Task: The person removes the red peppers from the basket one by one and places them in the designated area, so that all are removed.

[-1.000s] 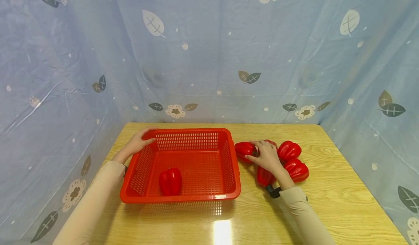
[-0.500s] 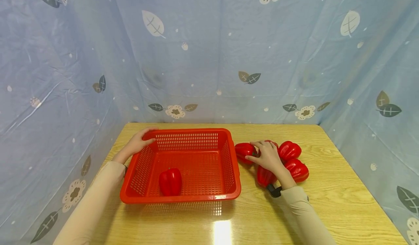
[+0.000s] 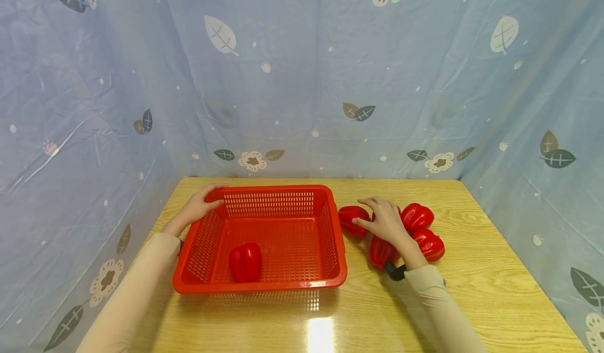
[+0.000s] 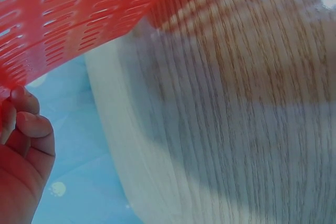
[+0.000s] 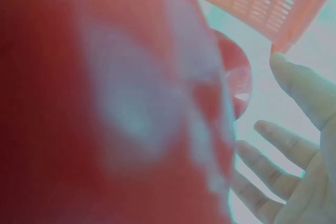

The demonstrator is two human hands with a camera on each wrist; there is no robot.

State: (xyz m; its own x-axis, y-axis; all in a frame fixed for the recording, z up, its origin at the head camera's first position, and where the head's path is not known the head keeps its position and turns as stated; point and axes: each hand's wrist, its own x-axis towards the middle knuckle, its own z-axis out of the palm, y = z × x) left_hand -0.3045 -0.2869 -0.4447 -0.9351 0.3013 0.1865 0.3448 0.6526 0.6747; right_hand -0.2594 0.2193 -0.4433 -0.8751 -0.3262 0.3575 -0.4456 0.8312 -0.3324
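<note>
My left hand (image 3: 197, 206) holds the back left corner of a red plastic basket (image 3: 259, 287); in the left wrist view its fingers curl at the rim. Inside the basket lies one red bell pepper (image 3: 245, 262). Over a cluster of red bell peppers to the right hovers my right hand (image 3: 386, 222), fingers spread and holding nothing. Nearest its thumb is the leftmost pepper (image 3: 349, 220), beside the basket. Another pepper (image 3: 381, 252) sits under the hand, which partly hides one more behind it. A blurred pepper (image 5: 131, 103) fills much of the right wrist view.
Two further peppers, one at the back (image 3: 417, 217) and one in front (image 3: 429, 245), lie right of my right hand. All stand on a wooden table (image 3: 476, 269). A blue patterned curtain (image 3: 292, 80) hangs behind and along both sides.
My right hand has risen slightly, its fingers spreading wider away from the peppers. The left hand and the basket stay where they were.
</note>
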